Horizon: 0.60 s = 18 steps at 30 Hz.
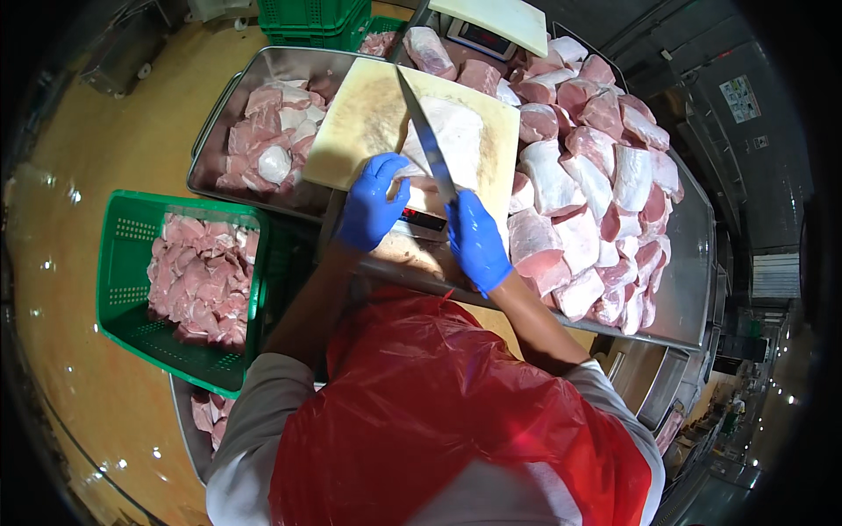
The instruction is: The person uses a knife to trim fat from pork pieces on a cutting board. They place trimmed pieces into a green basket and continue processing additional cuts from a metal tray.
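A red apron (456, 377) filled the near side, close to a steel work surface. The gloved right hand (476, 237) was closed around the handle of a knife (424, 131), its blade pointing away and slightly left. The gloved left hand (374, 202) sat at the near-left corner of a pale slab of meat (460, 131), fingers bent; whether they gripped it could not be told. The slab lay on a stained cutting board (351, 105) under the blade, a digital display (423, 221) just below the board's near edge.

Working room was tight: a steel tub (209, 145) of cut meat met the board's left side, and a heap of large pieces (605, 175) crowded its right. Lower left stood a green crate (123, 280), with yellowish floor (53, 289) beyond. Past the heap, a strip of steel table (688, 263) ran to its right edge. At the far side were a second pale board (495, 17), stacked green crates (311, 13) and a dark wall (702, 88).
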Available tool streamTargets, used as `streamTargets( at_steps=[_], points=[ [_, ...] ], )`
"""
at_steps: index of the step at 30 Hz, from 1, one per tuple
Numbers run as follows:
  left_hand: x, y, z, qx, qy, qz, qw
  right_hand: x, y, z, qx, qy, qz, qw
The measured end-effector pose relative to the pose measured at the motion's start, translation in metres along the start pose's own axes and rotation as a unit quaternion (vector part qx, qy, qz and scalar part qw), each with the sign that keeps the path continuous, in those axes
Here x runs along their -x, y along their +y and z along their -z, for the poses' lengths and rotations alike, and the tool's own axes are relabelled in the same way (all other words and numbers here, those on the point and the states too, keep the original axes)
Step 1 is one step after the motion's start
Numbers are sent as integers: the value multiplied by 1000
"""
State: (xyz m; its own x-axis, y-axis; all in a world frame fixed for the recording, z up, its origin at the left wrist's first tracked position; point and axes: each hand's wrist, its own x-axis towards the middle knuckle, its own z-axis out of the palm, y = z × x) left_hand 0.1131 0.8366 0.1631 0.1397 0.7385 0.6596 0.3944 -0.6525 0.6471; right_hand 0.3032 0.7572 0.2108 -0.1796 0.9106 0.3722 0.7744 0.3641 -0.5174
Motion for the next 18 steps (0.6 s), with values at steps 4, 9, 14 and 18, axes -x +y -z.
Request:
streamTargets(
  at_steps=[4, 9, 14, 18],
  points=[
    [6, -7, -23, -16, 63, 25, 998, -32, -11, -17, 10, 0, -27, 1000],
    [12, -10, -33, -11, 105, 45, 993, -42, -22, -24, 85, -59, -106, 989],
    [15, -9, -25, -2, 112, 77, 991, 13, -4, -7, 174, -171, -123, 962],
    [19, -16, -16, -28, 101, 124, 987, 60, -14, 73, 229, -322, -122, 911]
  ],
)
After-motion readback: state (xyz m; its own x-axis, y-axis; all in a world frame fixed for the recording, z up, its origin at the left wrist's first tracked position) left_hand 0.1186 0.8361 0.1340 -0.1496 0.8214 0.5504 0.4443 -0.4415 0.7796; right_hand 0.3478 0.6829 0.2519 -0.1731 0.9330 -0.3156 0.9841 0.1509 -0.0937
